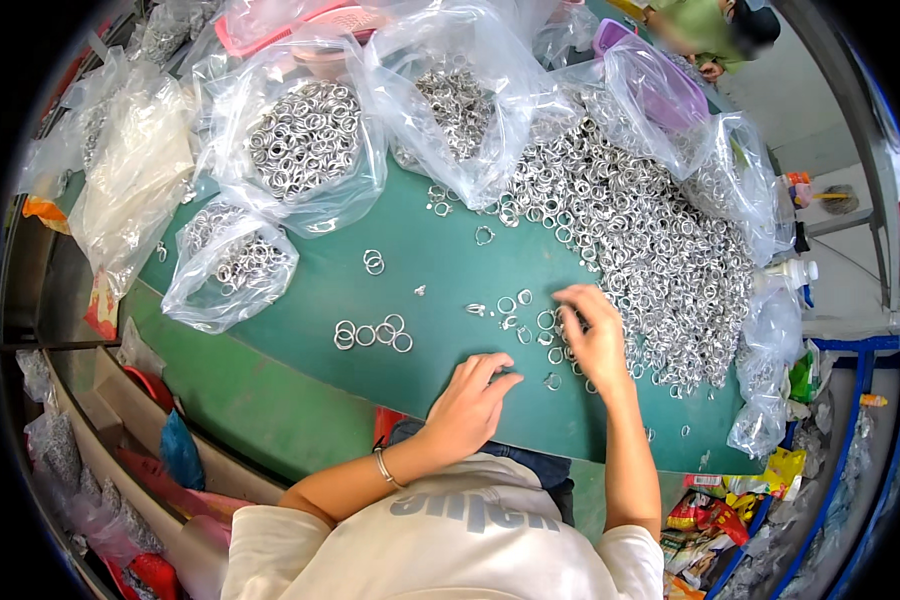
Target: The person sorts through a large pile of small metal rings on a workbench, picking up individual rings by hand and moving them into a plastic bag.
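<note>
My left hand (473, 402) rests at the near edge of the green table (300, 290), fingers loosely bent, thumb and forefinger apart, with nothing visible in it. My right hand (598, 338) reaches over the edge of a big heap of silver rings (660, 270). Its thumb and forefinger are parted, close to a few loose rings (546, 320); no ring shows between them. Between and ahead of my hands lie several scattered rings and small pieces. Farther left, a row of larger plain rings (366, 336) lies flat, with a pair of overlapping rings (373, 262) beyond it.
Clear plastic bags of rings (305, 140) line the far side, with a smaller bag (232, 262) at the left. A purple basket (660, 85) and pink basket (300, 30) stand behind. Another person (705, 30) is at far right. Blue shelving (850, 450) stands at right.
</note>
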A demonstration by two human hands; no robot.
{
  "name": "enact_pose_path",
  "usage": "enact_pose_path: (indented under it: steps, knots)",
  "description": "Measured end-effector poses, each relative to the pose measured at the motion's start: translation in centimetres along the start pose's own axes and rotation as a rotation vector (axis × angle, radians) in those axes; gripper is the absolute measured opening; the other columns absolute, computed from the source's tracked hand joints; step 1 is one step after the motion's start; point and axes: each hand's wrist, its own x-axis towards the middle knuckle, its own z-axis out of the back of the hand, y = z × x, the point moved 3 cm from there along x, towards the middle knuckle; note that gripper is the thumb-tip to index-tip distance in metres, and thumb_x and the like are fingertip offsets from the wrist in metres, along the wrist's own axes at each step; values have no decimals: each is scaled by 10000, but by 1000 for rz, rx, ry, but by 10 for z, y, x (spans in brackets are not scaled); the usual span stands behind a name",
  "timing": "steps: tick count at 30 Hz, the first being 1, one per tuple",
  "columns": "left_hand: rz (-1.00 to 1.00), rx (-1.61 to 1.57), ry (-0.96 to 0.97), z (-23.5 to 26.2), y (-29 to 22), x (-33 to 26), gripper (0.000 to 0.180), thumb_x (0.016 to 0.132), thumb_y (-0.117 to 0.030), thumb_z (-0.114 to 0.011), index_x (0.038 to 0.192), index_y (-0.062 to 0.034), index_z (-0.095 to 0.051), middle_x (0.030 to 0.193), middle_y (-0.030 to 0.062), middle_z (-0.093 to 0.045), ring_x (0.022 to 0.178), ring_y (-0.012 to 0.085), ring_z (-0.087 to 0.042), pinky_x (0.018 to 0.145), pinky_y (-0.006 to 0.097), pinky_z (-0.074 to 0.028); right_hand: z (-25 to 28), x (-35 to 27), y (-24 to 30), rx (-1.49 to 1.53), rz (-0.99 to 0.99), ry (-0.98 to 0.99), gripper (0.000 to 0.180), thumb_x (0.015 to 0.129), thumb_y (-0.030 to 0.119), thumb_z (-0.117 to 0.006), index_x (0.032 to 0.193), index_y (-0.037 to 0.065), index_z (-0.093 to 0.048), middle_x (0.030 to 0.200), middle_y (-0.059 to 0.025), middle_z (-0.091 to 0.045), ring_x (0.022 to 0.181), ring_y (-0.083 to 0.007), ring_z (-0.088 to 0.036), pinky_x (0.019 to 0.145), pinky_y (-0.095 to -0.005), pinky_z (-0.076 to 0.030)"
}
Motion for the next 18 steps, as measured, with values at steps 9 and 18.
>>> enact_pose_path:
  steps: [9,18]
  knots:
    - [-60,50,34,-3,0,0,331,748,46,-606,1070,-27,-623,1077,116,-509,1027,299,-501,898,401,-426,-47,8,53,-164,283,283,290,762,135,-741,1030,53,-666,1271,-98,-561,1215,-314,-495,1017,-425,-379]
    - [-22,111,-111,-8,2,-2,246,754,45,-647,973,-66,-648,1032,90,-533,990,282,-536,877,366,-434,39,-84,-16,-386,-29,-137,586,740,345,-788,1223,85,-580,1327,-169,-481,1266,-391,-407,1038,-513,-319]
